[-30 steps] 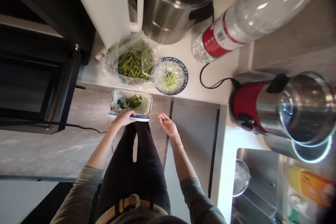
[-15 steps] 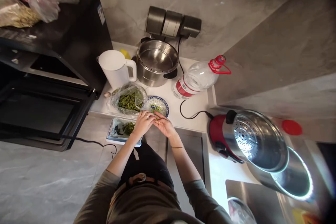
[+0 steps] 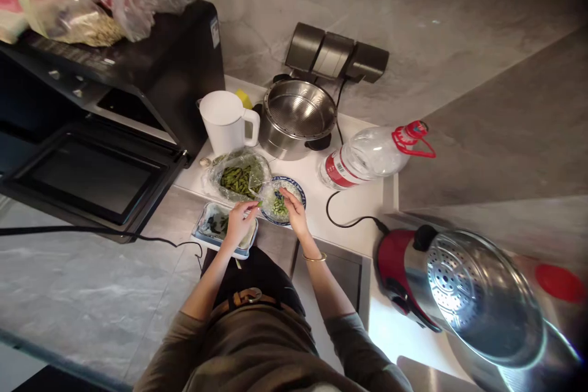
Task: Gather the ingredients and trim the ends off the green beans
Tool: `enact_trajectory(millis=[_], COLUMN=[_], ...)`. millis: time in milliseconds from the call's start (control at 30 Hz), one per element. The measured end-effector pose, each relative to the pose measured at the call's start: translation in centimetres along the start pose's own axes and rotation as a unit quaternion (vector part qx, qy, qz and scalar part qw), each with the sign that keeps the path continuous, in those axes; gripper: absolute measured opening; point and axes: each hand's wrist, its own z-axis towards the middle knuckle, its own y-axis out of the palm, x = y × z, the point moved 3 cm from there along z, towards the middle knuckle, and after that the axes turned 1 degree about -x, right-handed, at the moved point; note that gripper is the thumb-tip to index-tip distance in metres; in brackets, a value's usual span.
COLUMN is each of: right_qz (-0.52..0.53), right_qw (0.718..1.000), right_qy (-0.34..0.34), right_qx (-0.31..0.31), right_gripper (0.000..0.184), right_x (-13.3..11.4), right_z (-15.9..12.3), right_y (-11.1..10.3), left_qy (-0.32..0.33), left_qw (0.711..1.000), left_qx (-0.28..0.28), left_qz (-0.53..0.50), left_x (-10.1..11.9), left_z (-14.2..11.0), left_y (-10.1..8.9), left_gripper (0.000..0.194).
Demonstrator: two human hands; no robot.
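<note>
My left hand (image 3: 241,222) is closed in a pinch on a small green bean pod (image 3: 260,203), only its tip showing. My right hand (image 3: 294,213) is open, fingers stretched out over the right side of a blue-rimmed plate (image 3: 301,187), and nothing shows in it. Shelled green beans (image 3: 279,203) lie on the plate. Left of it, a clear plastic bag (image 3: 214,180) stands open with many green pods (image 3: 239,180) inside. Below the bag, partly covered by my left hand, is a blue-and-white lined bin (image 3: 202,236) with dark and green scraps.
A white pitcher (image 3: 223,122) and a steel pot (image 3: 287,144) stand behind the bag. To the right are a large water bottle (image 3: 367,153) with a red cap and a red-and-steel steamer (image 3: 408,263). The black oven's door (image 3: 92,174) hangs open at left.
My hands have parted: the left has moved left toward the bin with the pod, and the right has opened over the plate. The camera view has shifted, moving the scene rightward.
</note>
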Motion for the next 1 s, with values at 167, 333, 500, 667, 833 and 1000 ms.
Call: enact_trajectory(millis=[167, 333, 500, 667, 833, 1000], right_qz=[0.088, 0.047, 0.216, 0.256, 0.278, 0.248], right_qw=[0.982, 0.968, 0.954, 0.935, 0.913, 0.919], right_qy=[0.093, 0.17, 0.19, 0.229, 0.292, 0.287], right_qx=[-0.139, -0.179, -0.088, -0.083, -0.063, -0.11], right_gripper=[0.035, 0.028, 0.029, 0.027, 0.03, 0.036], right_x=[1.2, 3.9, 2.2, 1.4, 1.9, 1.7], right_z=[-2.8, -4.5, -5.1, -5.2, -5.7, -6.0], right_y=[7.0, 12.4, 12.5, 12.1, 11.9, 10.7], left_qy=[-0.039, -0.039, -0.018, -0.041, -0.053, -0.041], left_qw=[0.992, 0.991, 0.995, 0.994, 0.989, 0.997], left_qx=[0.107, 0.12, 0.093, 0.069, 0.076, -0.003], left_qz=[-0.049, -0.036, -0.023, -0.069, -0.112, -0.058], left_x=[-1.5, -2.2, -1.7, -0.9, -0.4, 0.4], left_z=[-0.7, -1.3, -3.0, -4.3, -4.7, -4.3], left_y=[-3.3, -5.6, -6.4, -6.0, -5.6, -7.0], left_gripper=[0.028, 0.027, 0.019, 0.02, 0.02, 0.021])
